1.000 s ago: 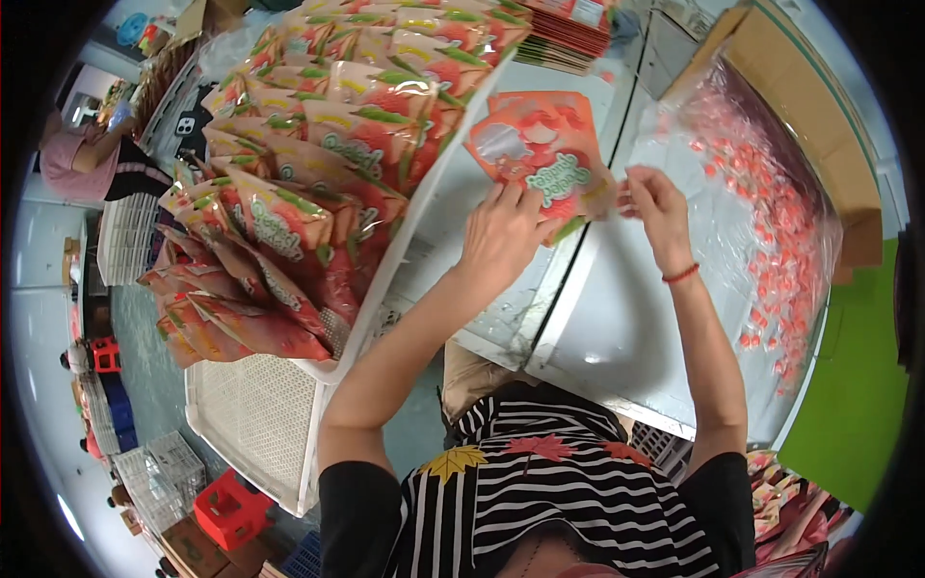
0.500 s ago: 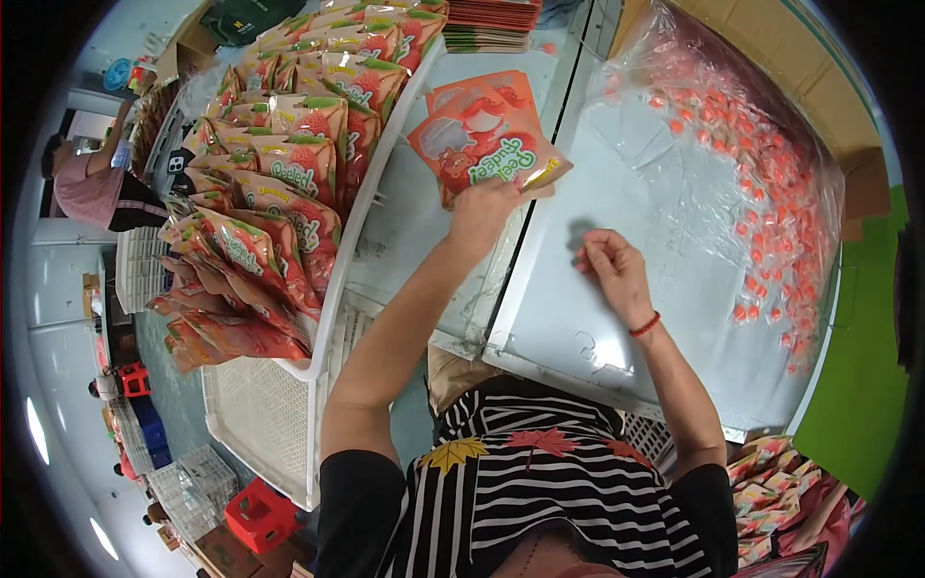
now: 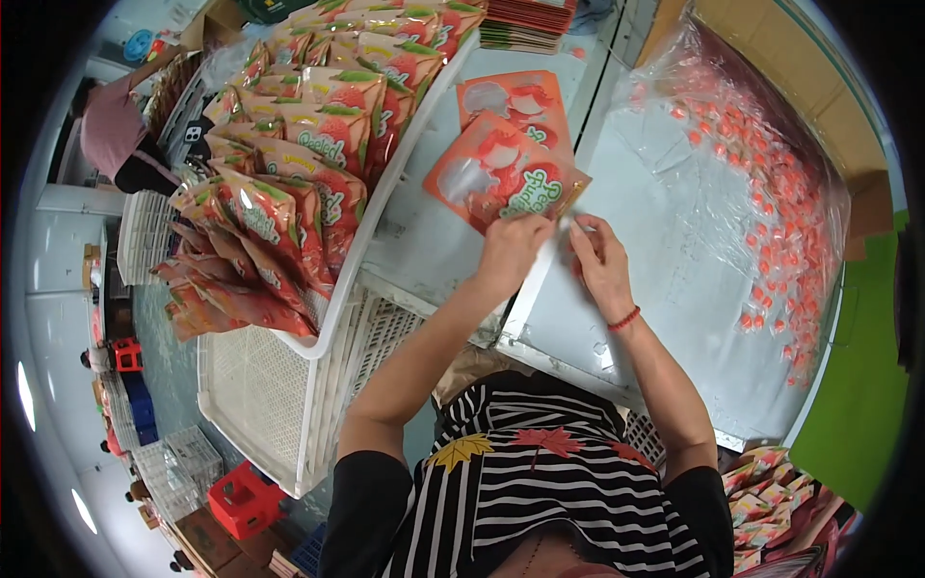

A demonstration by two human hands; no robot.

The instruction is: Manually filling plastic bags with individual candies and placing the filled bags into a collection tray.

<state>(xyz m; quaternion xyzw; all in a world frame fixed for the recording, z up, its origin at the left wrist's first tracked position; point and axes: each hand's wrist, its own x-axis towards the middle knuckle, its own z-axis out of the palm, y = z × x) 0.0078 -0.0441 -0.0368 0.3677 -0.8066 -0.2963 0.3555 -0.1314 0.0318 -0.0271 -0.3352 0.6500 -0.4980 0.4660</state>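
A red-orange printed pouch (image 3: 482, 173) lies tilted on the table, overlapping another flat pouch (image 3: 515, 96) of the same kind. My left hand (image 3: 515, 252) is closed at the lower edge of the nearer pouch, fingers pinched on it. Close beside its right corner is my right hand (image 3: 602, 268), wearing a red bead bracelet, its fingers curled together. A bit of orange shows under those fingers, too hidden to name. Small wrapped red candies (image 3: 771, 222) lie spread in clear plastic on the right-hand table.
On the left, a white crate (image 3: 371, 241) is packed with rows of filled pouches (image 3: 318, 144). A stack of flat pouches (image 3: 525, 24) stands at the back. Cardboard (image 3: 829, 106) walls the far right. A red stool (image 3: 246, 501) and another person (image 3: 120, 135) are at the left.
My left hand has moved down and right along the nearer pouch, which now lies farther down, uncovering more of the other pouch. My right hand has come left, close to its corner.
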